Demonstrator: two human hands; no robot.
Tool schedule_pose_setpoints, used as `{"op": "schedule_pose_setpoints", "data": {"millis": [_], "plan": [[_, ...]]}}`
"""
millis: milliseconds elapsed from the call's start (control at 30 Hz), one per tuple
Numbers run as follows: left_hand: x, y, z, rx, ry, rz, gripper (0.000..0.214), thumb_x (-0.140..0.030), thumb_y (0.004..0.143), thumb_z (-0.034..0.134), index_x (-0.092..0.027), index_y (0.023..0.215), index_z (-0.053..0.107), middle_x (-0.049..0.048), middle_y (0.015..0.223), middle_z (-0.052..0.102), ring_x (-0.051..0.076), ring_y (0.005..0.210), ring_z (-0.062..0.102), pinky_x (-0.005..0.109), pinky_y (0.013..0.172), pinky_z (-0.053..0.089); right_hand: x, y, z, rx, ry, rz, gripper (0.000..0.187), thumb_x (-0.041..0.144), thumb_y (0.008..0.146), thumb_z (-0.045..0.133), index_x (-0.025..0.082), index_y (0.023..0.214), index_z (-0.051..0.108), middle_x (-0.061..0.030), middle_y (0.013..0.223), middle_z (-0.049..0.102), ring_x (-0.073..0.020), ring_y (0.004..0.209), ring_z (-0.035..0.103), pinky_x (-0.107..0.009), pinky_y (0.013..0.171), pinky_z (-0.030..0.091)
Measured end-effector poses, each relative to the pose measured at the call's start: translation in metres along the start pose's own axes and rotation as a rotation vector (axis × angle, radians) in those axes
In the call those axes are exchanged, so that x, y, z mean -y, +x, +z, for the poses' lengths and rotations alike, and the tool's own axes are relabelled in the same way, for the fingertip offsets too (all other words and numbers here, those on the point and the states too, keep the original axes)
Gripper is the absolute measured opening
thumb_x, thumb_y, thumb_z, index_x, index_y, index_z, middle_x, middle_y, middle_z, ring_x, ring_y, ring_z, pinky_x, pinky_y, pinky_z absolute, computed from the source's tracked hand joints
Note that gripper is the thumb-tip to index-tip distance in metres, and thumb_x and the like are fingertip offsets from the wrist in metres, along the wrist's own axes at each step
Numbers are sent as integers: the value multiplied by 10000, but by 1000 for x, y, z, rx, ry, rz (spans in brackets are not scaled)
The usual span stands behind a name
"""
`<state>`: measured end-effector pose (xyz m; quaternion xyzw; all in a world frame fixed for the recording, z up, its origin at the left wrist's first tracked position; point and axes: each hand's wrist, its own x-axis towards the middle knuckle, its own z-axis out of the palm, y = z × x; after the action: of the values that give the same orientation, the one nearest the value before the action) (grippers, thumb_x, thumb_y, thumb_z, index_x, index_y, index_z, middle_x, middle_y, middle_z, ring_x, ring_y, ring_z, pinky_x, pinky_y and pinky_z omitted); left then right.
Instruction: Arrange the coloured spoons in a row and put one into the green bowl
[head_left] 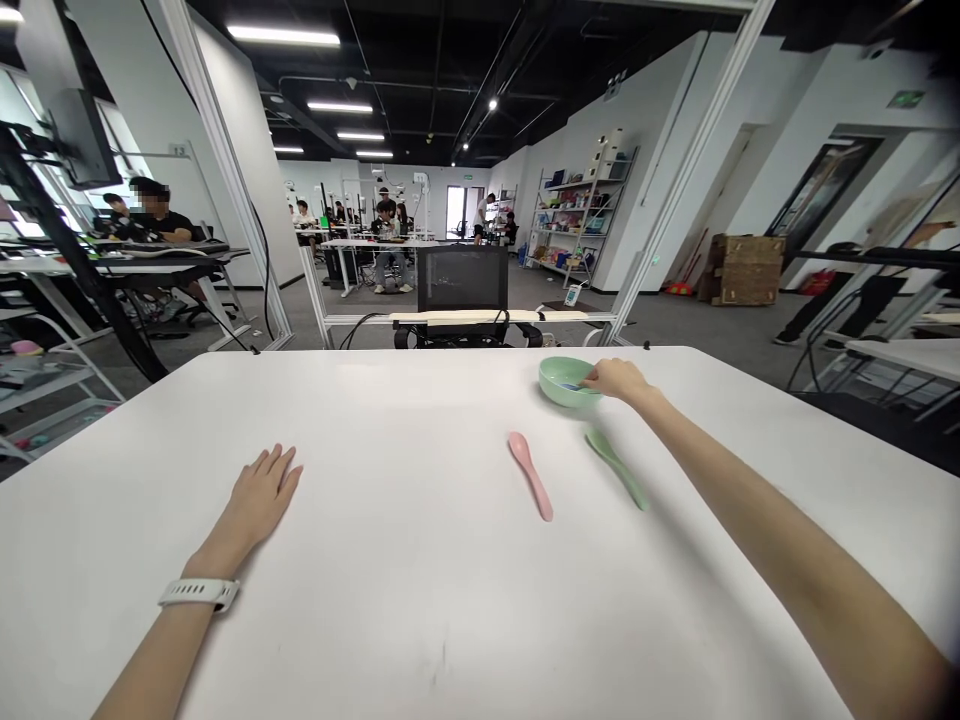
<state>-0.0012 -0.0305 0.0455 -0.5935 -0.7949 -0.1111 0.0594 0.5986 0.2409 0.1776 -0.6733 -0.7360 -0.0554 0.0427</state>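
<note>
My left hand [259,497] lies flat on the white table [390,600], fingers stretched out, holding nothing; a white watch is on its wrist. My right hand [619,379] reaches far forward to the rim of a pale green bowl [564,384], its fingers curled over something blue inside the bowl that I cannot make out. A pink spoon [529,473] lies on the table in front of the bowl. Just right of it, close under my right forearm, lies a green spoon [616,467].
A black office chair [463,290] stands beyond the table's far edge. Metal frame posts [225,180] rise at the far corners. People sit at desks further back, and a shelf [577,215] and a wooden crate [742,270] stand by the right wall.
</note>
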Motion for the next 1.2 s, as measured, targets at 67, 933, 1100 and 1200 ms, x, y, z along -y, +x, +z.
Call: {"op": "schedule_pose_setpoints", "data": {"millis": [67, 933, 1100, 1200], "plan": [[-1, 0, 0, -8, 3, 2, 723, -462, 1025, 252, -97, 1554, 583, 212, 1658, 566, 378, 1566, 490, 576, 1255, 406, 3, 2, 2, 2, 14, 4, 177, 363, 851, 834, 191, 879, 865, -143, 855, 817, -293, 892, 777, -367, 825, 567], [6, 5, 5, -2, -1, -20, 827, -552, 971, 218, -99, 1561, 580, 194, 1664, 568, 373, 1592, 464, 540, 1288, 384, -135, -161, 88, -248, 352, 373, 323, 430, 800, 563, 260, 865, 829, -145, 989, 846, -352, 804, 746, -413, 628, 517], [3, 3, 2, 35, -5, -32, 847, -551, 991, 168, -82, 1590, 539, 198, 1709, 510, 372, 1619, 421, 536, 1309, 348, -133, -160, 88, -219, 304, 381, 354, 392, 834, 543, 232, 919, 847, -171, 1025, 839, -378, 863, 760, -427, 658, 532], [3, 3, 2, 49, -9, -29, 874, -558, 991, 146, -50, 1596, 522, 220, 1719, 488, 391, 1625, 407, 558, 1311, 338, -131, -161, 85, -187, 301, 406, 343, 346, 861, 547, 218, 952, 853, -188, 1062, 832, -388, 914, 765, -430, 689, 533]]}}
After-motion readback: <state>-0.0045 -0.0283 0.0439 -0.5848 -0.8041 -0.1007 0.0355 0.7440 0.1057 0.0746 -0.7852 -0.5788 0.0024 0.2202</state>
